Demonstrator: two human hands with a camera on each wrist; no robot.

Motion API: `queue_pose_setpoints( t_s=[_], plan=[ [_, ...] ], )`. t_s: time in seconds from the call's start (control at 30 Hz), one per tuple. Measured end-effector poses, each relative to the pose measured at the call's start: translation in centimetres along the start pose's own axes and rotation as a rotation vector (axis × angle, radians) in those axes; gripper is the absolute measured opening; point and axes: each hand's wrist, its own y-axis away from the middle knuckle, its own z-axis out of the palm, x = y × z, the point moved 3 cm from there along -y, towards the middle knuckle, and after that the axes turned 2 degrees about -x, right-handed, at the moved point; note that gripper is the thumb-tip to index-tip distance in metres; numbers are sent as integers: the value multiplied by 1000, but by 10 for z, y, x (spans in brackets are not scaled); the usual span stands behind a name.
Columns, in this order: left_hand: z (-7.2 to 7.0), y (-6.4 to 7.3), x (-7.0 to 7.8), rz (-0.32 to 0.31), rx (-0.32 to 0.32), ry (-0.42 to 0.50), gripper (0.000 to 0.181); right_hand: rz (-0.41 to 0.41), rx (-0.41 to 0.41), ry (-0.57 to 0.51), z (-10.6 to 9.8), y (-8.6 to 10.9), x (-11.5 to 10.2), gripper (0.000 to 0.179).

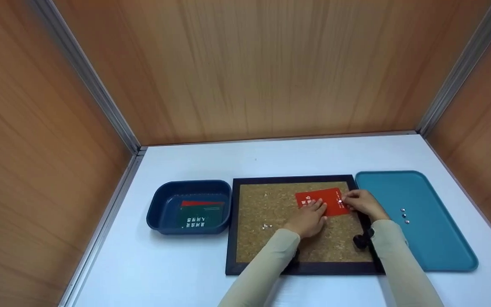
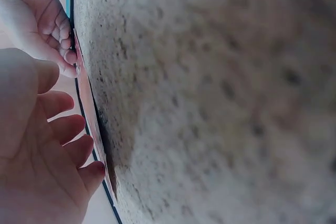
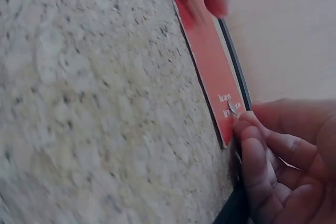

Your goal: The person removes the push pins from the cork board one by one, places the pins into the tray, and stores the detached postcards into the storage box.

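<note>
A red card [image 1: 334, 203] with white lettering lies on the upper right of the cork board [image 1: 267, 247]. Spread over the card's left part, my left hand [image 1: 309, 218] rests with its fingers extended. At the card's right end, my right hand [image 1: 364, 204] pinches a small silver thumbtack [image 3: 233, 107] against the printed face. In the left wrist view the card [image 2: 90, 103] shows nearly edge-on, beside the left fingertips. The thumbtack's point is hidden.
Left of the board stands a dark blue bin [image 1: 160, 213] holding a green card [image 1: 200, 216] over a red one. A teal tray [image 1: 437, 238] on the right carries several silver tacks [image 1: 404, 215]. More small tacks [image 1: 266, 226] sit on the board's left half.
</note>
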Motion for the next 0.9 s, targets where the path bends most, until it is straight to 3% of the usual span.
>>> queue_pose_setpoints(
  t_s=[0.17,0.9],
  plan=[
    [0,-2,0,-31,-22,-9,50,9,11,3,4,-1,-4,35],
    [-3,2,14,-51,-99,-140,50,13,56,130,5,2,-11,20]
  ],
)
